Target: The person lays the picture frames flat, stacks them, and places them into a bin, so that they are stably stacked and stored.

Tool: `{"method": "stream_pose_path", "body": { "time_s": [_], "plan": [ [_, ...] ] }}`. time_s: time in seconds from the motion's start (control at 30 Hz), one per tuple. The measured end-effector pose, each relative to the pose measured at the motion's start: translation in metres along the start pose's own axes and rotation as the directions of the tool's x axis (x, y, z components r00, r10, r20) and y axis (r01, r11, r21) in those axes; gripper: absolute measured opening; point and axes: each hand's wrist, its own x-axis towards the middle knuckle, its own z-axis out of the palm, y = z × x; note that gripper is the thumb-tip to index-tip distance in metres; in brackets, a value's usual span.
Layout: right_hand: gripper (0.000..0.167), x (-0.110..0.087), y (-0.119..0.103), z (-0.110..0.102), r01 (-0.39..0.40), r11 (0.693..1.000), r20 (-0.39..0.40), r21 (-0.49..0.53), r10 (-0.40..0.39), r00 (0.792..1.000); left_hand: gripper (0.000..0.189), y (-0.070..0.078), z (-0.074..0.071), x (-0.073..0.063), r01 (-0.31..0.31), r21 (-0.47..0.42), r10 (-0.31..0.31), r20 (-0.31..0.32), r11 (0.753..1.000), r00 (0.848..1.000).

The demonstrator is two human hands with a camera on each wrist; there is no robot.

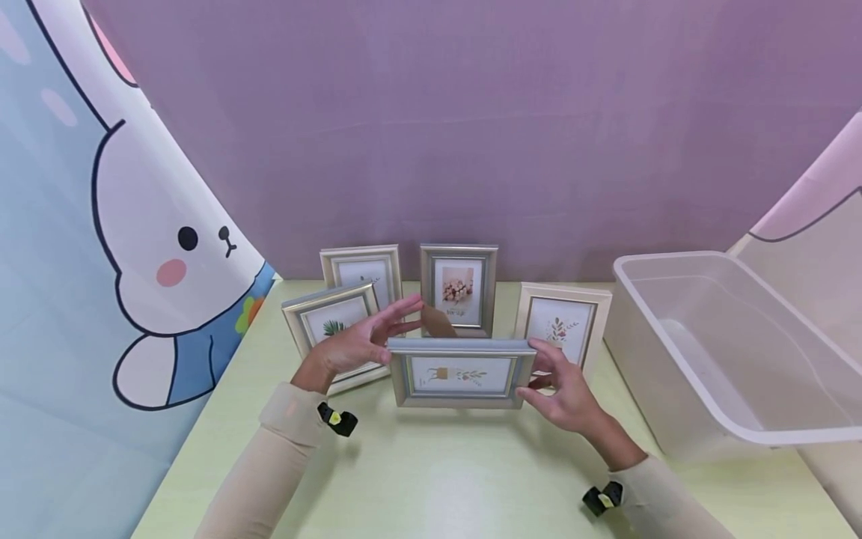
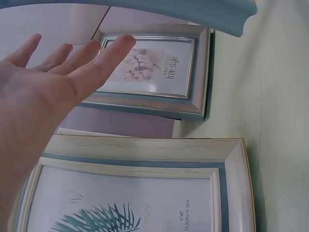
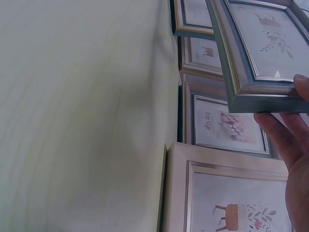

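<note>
My right hand [image 1: 564,395] grips a photo frame [image 1: 462,373] by its right end, thumb in front and fingers behind. This frame lies sideways in the air above the table, its plant print turned on its side. By its left end is my left hand [image 1: 355,341], fingers stretched out; in the left wrist view the palm [image 2: 38,96] is spread and holds nothing. Whether the left thumb touches the frame I cannot tell. Behind them stand a frame with a green leaf print [image 1: 334,327], a dark frame with a flower photo [image 1: 459,288] and a cream frame [image 1: 562,323].
Another pale frame [image 1: 364,263] stands at the back left, partly hidden by the leaf-print frame. At the right is a translucent plastic bin [image 1: 663,352] on the pale green table [image 1: 444,479]. A purple cloth [image 1: 471,135] hangs behind, with a rabbit-print cloth [image 1: 155,187] on the left.
</note>
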Motion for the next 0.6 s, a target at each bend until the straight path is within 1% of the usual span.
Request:
{"method": "stream_pose_path", "body": {
  "time_s": [0.2, 0.37, 0.47, 0.6],
  "plan": [
    [0.090, 0.000, 0.000, 0.000, -0.003, 1.000, -0.001, -0.018, 0.003, 1.000, 0.119, 0.001, 0.001, -0.005, -0.007, 0.055, 0.009, -0.037, 0.998, 0.999],
    [0.092, -0.001, 0.001, 0.001, -0.007, 1.000, 0.002, -0.023, 0.008, 1.000, 0.104, 0.000, 0.003, -0.010, 0.019, 0.088, -0.009, -0.115, 0.996, 0.993],
    [0.091, 0.000, 0.000, 0.000, -0.017, 0.999, 0.000, -0.032, 0.017, 1.000, 0.091, 0.001, 0.005, -0.014, 0.037, 0.114, -0.015, -0.184, 0.993, 0.983],
    [0.092, -0.001, 0.000, 0.001, -0.024, 0.999, -0.003, -0.047, 0.024, 1.000, 0.076, 0.004, 0.011, -0.016, 0.063, 0.149, -0.020, -0.273, 0.987, 0.962]
  ]
}}
